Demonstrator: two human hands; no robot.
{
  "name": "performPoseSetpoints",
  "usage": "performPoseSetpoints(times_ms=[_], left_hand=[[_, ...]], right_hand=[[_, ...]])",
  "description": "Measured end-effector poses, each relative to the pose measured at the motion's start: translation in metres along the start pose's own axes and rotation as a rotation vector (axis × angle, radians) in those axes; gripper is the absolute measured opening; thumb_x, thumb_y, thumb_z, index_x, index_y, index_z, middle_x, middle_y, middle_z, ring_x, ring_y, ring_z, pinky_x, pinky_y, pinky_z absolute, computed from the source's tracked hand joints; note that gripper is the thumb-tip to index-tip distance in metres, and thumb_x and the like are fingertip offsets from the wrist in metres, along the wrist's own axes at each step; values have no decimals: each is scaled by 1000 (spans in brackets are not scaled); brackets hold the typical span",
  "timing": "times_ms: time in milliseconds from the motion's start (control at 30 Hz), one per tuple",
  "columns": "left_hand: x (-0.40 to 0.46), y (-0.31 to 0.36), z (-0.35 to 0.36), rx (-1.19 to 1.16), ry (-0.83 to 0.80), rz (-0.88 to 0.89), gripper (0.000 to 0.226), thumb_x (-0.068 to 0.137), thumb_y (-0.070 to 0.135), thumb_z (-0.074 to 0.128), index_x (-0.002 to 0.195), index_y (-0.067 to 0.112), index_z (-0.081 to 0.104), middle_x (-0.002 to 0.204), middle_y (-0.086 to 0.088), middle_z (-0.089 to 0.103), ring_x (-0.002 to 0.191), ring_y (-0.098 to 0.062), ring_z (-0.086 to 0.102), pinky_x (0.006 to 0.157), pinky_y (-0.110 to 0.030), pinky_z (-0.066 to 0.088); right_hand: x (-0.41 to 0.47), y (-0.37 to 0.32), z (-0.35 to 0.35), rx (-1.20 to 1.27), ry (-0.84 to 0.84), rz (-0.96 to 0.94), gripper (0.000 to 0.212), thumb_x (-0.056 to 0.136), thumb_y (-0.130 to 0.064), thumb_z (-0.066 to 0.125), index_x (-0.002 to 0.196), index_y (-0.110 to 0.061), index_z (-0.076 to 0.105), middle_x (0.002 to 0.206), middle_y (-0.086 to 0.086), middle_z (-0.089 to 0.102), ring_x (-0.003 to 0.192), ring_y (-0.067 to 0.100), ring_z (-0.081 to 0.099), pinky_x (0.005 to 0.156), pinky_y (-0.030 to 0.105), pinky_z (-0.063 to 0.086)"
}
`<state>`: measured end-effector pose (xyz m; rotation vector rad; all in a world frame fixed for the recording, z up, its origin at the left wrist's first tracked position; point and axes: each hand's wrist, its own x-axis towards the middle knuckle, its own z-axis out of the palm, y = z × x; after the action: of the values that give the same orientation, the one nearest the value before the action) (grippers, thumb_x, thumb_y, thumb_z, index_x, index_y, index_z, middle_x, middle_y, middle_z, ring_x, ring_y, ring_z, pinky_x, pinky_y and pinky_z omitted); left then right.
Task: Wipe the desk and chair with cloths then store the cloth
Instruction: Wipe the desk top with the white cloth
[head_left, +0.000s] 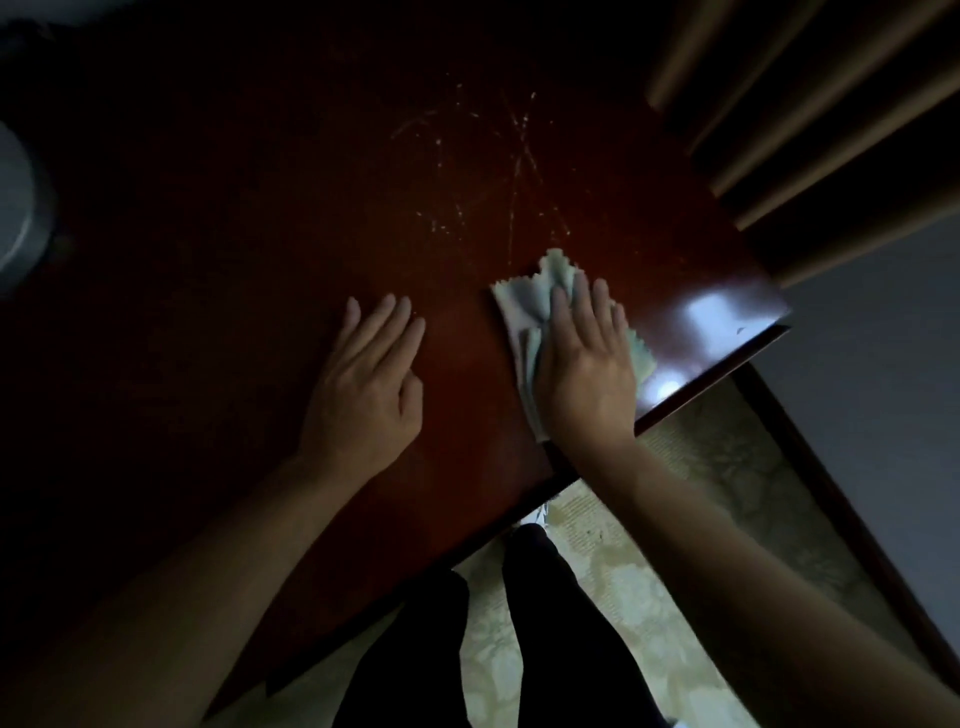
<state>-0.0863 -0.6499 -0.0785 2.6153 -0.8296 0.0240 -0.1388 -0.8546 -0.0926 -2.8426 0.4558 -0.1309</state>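
Note:
A dark reddish-brown wooden desk (291, 218) fills most of the view. A pale green cloth (524, 301) with a zigzag edge lies crumpled on the desk near its right front corner. My right hand (584, 364) presses flat on top of the cloth, fingers spread over it. My left hand (369, 379) rests palm-down on the bare desk to the left of the cloth, holding nothing. Whitish scratch-like marks (514, 156) show on the desk surface just beyond the cloth. No chair is in view.
A grey round object (21, 218) sits at the desk's left edge. Curtain folds (810, 114) hang at the upper right beside a grey wall (883, 374). My dark-trousered legs (545, 623) stand on patterned flooring (727, 467) below the desk's front edge.

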Motion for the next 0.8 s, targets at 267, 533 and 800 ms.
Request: performPoseSetpoints(times_ms=[267, 533, 800], left_hand=[[17, -52, -10, -25, 13, -123, 45, 97, 15, 43, 141, 6, 48, 150, -13, 41, 142, -21, 31, 120, -37, 17], [21, -58, -8, -42, 5, -136, 51, 97, 32, 30, 138, 10, 51, 148, -8, 45, 141, -25, 35, 118, -45, 22], [22, -60, -10, -51, -2, -131, 52, 92, 33, 36, 137, 12, 52, 148, -7, 46, 140, -24, 35, 118, -44, 21]], right_hand=[[-40, -89, 28, 33, -108, -380, 50, 105, -32, 24, 145, -8, 43, 153, 15, 37, 146, 30, 26, 119, 49, 26], [42, -69, 20, -11, -7, 19, 54, 105, -35, 29, 149, -4, 35, 156, 18, 30, 148, 34, 20, 122, 47, 17], [41, -75, 21, -17, -79, -231, 51, 101, -28, 37, 145, -3, 42, 152, 18, 38, 144, 37, 30, 119, 51, 24]])
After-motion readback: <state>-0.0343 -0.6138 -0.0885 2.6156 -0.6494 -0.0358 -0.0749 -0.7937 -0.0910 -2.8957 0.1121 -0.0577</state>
